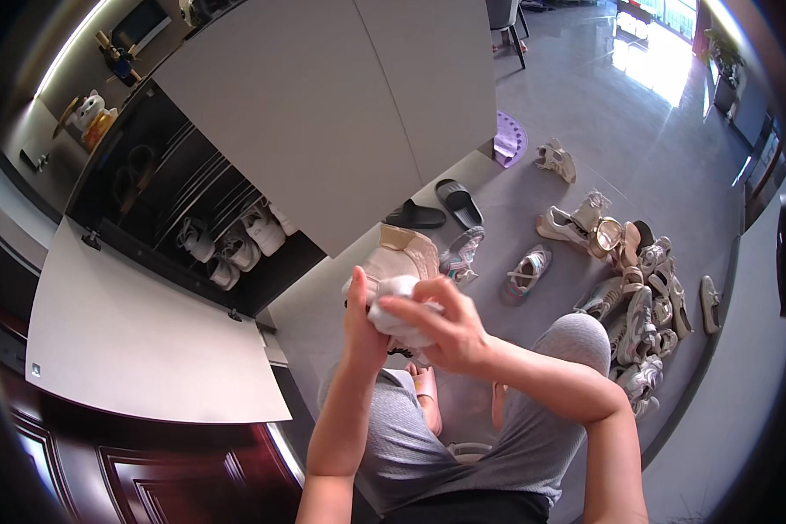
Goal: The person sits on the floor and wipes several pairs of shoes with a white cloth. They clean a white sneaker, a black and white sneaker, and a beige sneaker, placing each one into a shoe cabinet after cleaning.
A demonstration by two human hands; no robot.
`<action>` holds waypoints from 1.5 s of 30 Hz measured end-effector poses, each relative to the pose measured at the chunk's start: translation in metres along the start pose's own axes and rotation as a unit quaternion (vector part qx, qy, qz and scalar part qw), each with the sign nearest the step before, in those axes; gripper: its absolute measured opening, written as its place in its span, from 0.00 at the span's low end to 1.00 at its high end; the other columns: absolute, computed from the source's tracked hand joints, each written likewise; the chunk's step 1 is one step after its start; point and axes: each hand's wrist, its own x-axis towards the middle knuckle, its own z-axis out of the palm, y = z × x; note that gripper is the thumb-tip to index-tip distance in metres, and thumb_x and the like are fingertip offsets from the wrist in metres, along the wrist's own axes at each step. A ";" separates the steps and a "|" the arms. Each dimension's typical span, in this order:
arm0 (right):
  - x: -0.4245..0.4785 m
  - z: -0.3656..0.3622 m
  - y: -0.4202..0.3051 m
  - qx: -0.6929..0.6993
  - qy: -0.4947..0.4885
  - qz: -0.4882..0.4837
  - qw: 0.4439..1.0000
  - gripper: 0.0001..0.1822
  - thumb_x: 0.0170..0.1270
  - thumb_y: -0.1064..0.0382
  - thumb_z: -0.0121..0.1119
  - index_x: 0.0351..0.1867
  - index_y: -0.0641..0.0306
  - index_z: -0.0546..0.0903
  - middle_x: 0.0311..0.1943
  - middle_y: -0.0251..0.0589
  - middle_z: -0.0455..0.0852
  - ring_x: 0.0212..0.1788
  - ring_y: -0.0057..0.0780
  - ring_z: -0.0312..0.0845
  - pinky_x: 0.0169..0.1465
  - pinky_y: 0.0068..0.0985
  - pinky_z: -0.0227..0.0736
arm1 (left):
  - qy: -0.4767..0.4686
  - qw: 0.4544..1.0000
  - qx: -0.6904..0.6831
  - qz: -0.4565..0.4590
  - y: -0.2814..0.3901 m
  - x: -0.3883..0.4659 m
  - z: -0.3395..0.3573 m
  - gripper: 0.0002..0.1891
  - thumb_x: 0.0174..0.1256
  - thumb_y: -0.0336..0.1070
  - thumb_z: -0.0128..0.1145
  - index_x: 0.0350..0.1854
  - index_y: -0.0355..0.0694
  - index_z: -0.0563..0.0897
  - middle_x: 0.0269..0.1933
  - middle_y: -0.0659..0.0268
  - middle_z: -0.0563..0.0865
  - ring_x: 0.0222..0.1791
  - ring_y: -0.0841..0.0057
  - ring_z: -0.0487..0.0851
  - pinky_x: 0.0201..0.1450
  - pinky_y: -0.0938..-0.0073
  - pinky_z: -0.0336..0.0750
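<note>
A beige high-top shoe (399,259) is held up in front of me, its tan-lined opening turned away from me. My left hand (365,321) grips it from the left side, thumb pointing up. My right hand (449,321) presses a crumpled white cloth (398,318) against the near part of the shoe. The cloth and my fingers hide much of that part. Beyond the held shoe, a sneaker with teal and pink trim (464,255) lies on the floor, and a similar sneaker (528,272) stands to its right.
An open shoe cabinet (268,278) with white sneakers (262,229) inside stands at left, its door (150,340) swung out. Black slides (459,202) lie by its base. Many shoes are heaped (638,321) on the right, near a wall. A purple mat (511,139) lies farther off.
</note>
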 end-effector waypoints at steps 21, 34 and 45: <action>-0.006 0.005 -0.003 0.026 -0.123 -0.035 0.991 0.41 0.38 0.74 0.69 0.63 0.55 0.80 0.47 0.48 0.75 0.44 0.46 0.80 0.45 0.39 0.80 | -0.042 0.975 -0.212 0.059 0.013 0.003 0.004 0.34 0.76 0.64 0.43 0.68 0.37 0.71 0.64 0.56 0.79 0.66 0.62 0.76 0.69 0.57 0.69; 0.001 0.006 -0.006 0.054 -0.160 -0.053 0.984 0.40 0.38 0.76 0.64 0.63 0.54 0.82 0.45 0.42 0.75 0.45 0.40 0.80 0.45 0.38 0.80 | 0.010 0.971 -0.239 0.013 0.015 -0.002 0.013 0.38 0.74 0.69 0.44 0.65 0.35 0.73 0.59 0.55 0.82 0.55 0.63 0.85 0.55 0.61 0.81; 0.048 -0.020 0.031 -0.049 -0.037 -0.033 0.998 0.34 0.39 0.77 0.64 0.55 0.52 0.87 0.42 0.39 0.78 0.45 0.40 0.75 0.48 0.35 0.76 | 0.053 0.991 -0.062 0.105 0.008 0.005 0.026 0.30 0.76 0.51 0.48 0.70 0.32 0.69 0.65 0.54 0.77 0.65 0.63 0.77 0.69 0.59 0.71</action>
